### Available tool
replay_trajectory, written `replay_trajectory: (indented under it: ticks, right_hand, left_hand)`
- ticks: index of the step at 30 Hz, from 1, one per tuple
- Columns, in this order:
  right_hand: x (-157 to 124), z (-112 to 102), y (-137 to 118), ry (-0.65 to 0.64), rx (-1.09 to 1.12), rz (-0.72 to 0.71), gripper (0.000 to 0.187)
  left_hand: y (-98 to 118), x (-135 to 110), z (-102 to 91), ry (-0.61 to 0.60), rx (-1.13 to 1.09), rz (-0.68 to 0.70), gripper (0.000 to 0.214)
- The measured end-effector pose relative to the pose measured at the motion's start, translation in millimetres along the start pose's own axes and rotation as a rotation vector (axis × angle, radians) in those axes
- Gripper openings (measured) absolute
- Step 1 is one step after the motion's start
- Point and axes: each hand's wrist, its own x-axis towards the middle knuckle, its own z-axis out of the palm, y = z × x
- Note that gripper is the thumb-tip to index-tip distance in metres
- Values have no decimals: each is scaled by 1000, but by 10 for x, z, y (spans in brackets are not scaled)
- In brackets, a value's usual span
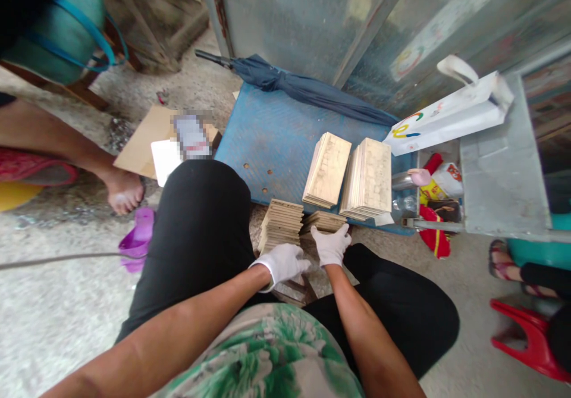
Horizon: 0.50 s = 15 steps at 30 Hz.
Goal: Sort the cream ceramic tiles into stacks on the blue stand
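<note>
Both my hands wear white gloves and are low between my knees. My right hand (331, 245) is at the near edge of a low stack of thin wooden boards (325, 221), its thumb and fingers spread around that edge. My left hand (282, 265) is just in front of a taller stack of boards (281, 222), with its fingers stretched to the right and partly apart; I see nothing in it. Two neat stacks of pale boards, a left one (328, 169) and a right one (372, 175), rest on the blue tabletop (267, 136).
A folded dark umbrella (307, 88) lies along the tabletop's back edge. To the right are a white paper bag (446, 115) and an open drawer of packets (439, 187). A phone (193, 135) lies on the left near cardboard (147, 139). Other people's feet show on both sides.
</note>
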Motion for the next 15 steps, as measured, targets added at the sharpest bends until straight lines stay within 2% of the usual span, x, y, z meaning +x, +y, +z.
replay_trajectory:
  ticks: [5,10,13,15]
  right_hand:
    - [-100,-338,-60,49,13,-17,108]
    - [-338,-816,-126,61,53,-63,110]
    - [-538,-1070,-133,149,72,-137,109]
    - [-658,-1198,-115,230,90,-243,109]
  left_hand:
    - [10,74,48,42,-8,-8,39]
    - [-18,113,83,201,-42,81,49]
    - [-24,81,74,275,-29,150,52]
    - [-9,37,53,299,-21,206,54]
